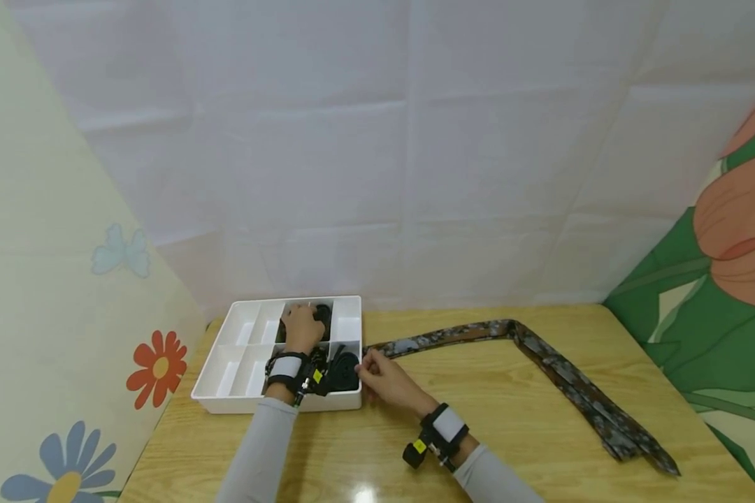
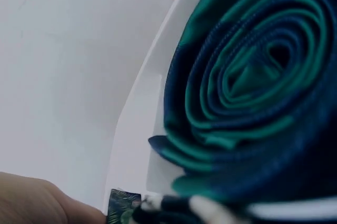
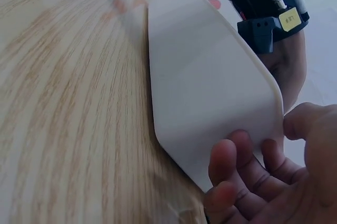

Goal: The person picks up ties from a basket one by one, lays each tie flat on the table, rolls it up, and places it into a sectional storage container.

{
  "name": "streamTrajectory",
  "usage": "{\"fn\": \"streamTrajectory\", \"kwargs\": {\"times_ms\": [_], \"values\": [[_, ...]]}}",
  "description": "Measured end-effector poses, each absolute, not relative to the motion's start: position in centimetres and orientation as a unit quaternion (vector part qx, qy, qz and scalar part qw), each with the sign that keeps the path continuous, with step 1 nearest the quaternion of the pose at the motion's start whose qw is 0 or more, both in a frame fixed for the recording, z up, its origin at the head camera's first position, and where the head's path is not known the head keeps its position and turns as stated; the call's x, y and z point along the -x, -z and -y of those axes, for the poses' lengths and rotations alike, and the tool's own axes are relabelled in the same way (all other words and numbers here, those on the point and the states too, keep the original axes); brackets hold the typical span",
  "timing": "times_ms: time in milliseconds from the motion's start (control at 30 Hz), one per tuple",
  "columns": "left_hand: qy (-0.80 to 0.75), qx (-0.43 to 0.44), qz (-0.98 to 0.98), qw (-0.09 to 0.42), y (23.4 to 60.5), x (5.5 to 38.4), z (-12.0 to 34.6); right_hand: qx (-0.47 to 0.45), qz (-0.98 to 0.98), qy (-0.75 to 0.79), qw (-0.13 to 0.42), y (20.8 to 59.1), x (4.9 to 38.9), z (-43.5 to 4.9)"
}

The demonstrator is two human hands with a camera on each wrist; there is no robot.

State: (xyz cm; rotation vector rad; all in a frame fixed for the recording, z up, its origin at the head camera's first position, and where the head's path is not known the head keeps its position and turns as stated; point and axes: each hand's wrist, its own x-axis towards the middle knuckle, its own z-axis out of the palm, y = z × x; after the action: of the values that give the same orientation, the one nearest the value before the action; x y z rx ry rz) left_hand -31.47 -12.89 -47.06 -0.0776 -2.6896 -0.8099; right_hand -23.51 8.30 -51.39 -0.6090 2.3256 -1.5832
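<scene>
A white compartment tray sits on the table. My left hand reaches into a back compartment and holds a dark rolled tie; its thumb meets dark patterned cloth in the left wrist view, most fingers hidden. In a front compartment lies a rolled green and navy tie. My right hand grips the tray's right side, thumb at the rim and curled fingers against the outer wall. An unrolled patterned tie stretches from beside that hand to the right, bent once.
The wooden table runs up to a white sheet at the back. A flower-printed wall borders the left side; another printed wall stands at the right.
</scene>
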Motion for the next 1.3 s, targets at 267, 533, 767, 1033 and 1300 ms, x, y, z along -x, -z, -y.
{"fn": "streamTrajectory", "kwargs": {"times_ms": [267, 533, 767, 1033, 1300], "values": [[0.341, 0.028, 0.929, 0.141, 46.2, 30.7, 13.7, 0.209, -0.854, 0.475, 0.042, 52.0, 24.7, -10.0], [0.355, 0.063, 0.921, 0.150, 45.6, 27.6, 13.0, 0.223, -0.919, 0.322, -0.056, 52.8, 25.5, -12.5], [0.332, 0.130, 0.915, 0.188, 46.4, 23.9, 11.2, 0.226, -0.935, 0.269, -0.035, 53.4, 24.6, -13.5], [0.312, 0.251, 0.870, 0.286, 48.5, 20.2, 9.4, 0.249, -0.941, 0.225, -0.031, 53.6, 22.7, -14.0], [0.219, 0.399, 0.845, 0.281, 51.4, 17.9, 8.5, 0.287, -0.926, 0.246, -0.007, 53.3, 20.9, -14.4]]}}
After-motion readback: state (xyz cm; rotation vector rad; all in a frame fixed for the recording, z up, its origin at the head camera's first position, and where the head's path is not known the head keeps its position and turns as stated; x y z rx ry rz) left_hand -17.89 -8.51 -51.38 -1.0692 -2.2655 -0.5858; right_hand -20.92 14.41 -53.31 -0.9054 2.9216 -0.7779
